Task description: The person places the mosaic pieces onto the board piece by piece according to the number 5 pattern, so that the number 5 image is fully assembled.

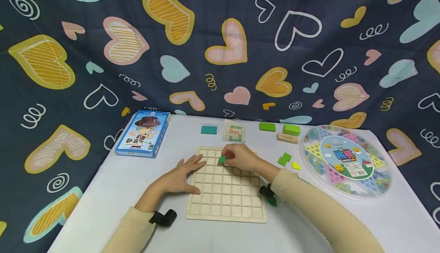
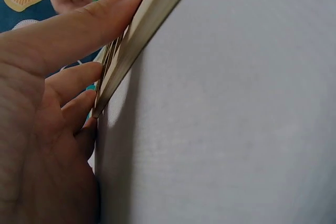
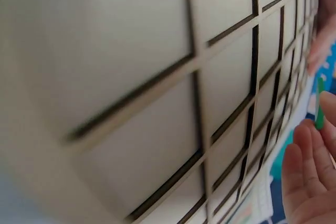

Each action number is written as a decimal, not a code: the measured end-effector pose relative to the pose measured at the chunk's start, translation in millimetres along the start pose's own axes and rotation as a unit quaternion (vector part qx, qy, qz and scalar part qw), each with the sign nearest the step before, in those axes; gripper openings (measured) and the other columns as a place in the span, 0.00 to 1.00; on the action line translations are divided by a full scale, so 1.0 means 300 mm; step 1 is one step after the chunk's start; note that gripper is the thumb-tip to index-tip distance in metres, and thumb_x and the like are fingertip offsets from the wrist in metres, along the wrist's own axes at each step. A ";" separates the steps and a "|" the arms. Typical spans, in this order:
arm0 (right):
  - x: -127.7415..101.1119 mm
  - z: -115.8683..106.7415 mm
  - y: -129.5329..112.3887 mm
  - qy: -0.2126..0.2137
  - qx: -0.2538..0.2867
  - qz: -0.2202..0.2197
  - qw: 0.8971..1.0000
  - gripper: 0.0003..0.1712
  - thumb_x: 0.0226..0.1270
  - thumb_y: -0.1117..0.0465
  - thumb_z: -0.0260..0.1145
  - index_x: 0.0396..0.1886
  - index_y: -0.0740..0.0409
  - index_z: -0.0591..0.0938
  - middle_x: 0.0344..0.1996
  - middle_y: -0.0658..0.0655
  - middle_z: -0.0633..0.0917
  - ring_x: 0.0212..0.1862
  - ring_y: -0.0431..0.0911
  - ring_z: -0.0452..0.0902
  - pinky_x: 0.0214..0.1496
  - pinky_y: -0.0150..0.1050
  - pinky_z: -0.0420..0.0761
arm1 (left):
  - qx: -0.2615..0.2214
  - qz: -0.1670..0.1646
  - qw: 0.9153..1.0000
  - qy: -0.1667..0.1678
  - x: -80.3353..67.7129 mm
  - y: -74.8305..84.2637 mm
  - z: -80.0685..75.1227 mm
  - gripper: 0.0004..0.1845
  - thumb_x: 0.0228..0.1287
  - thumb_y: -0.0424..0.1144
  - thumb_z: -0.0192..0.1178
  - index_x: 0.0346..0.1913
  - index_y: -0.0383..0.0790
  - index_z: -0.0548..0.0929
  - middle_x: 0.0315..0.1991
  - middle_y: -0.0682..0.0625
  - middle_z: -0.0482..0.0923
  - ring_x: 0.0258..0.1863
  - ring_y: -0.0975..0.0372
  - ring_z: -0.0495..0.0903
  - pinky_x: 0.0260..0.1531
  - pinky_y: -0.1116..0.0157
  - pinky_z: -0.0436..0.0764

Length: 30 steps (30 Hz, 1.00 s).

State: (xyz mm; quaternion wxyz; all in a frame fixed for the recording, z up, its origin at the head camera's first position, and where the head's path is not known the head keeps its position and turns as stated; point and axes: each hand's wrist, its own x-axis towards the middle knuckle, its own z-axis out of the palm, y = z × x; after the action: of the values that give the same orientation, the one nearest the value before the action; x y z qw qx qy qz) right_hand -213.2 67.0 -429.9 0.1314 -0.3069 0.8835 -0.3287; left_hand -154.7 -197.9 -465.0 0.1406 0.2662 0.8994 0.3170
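A pale wooden grid board [image 1: 226,199] with square cells lies flat on the white table. Over its far rows, my right hand [image 1: 242,157] pinches a small green flat piece [image 1: 221,160] between thumb and fingers. The right wrist view shows that piece edge-on at the fingertips [image 3: 304,140]. Spread along the board's left side is my left hand [image 1: 178,176], its thumb and fingertips at the rim. In the left wrist view, the left thumb [image 2: 89,30] lies across the board's edge. Both wrists wear a black camera mount.
Behind the board are a pattern card [image 1: 234,130] and a teal block [image 1: 209,130]. A blue game box [image 1: 142,133] lies back left. At right are green blocks [image 1: 267,127], a wooden block [image 1: 287,138], small green pieces [image 1: 284,159], a yellow piece [image 1: 296,165] and a round marble game [image 1: 345,161].
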 end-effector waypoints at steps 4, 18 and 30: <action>0.040 0.029 -0.007 -0.022 -0.043 0.000 0.999 0.09 0.59 0.67 0.68 0.39 0.57 0.82 0.35 0.51 0.84 0.38 0.40 0.80 0.41 0.31 0.81 | 0.002 -0.006 1.000 -0.003 0.007 0.000 0.010 0.51 0.43 0.54 0.74 0.71 0.44 0.62 0.76 0.48 0.46 0.76 0.50 0.41 0.70 0.40 0.37; 0.034 0.029 0.000 -0.027 -0.105 -0.009 0.994 0.09 0.59 0.66 0.68 0.40 0.57 0.82 0.38 0.51 0.80 0.39 0.40 0.76 0.42 0.32 0.79 | 0.005 -0.008 1.000 -0.004 0.026 0.002 0.007 0.51 0.42 0.52 0.75 0.71 0.45 0.63 0.76 0.49 0.45 0.76 0.52 0.41 0.70 0.41 0.35; -0.076 -0.077 0.071 0.010 0.015 -0.005 1.000 0.22 0.62 0.61 0.66 0.56 0.60 0.78 0.52 0.57 0.81 0.53 0.50 0.78 0.56 0.41 0.79 | -0.007 -0.002 1.000 -0.003 0.014 -0.002 0.003 0.53 0.40 0.55 0.74 0.71 0.42 0.63 0.76 0.43 0.46 0.75 0.45 0.42 0.68 0.37 0.36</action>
State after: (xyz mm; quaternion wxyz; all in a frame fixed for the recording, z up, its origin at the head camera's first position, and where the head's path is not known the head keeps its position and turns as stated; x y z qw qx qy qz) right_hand -215.1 105.6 -425.9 0.1253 -0.3065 0.8781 -0.3454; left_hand -158.1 -195.5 -466.5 0.1456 0.2640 0.8972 0.3227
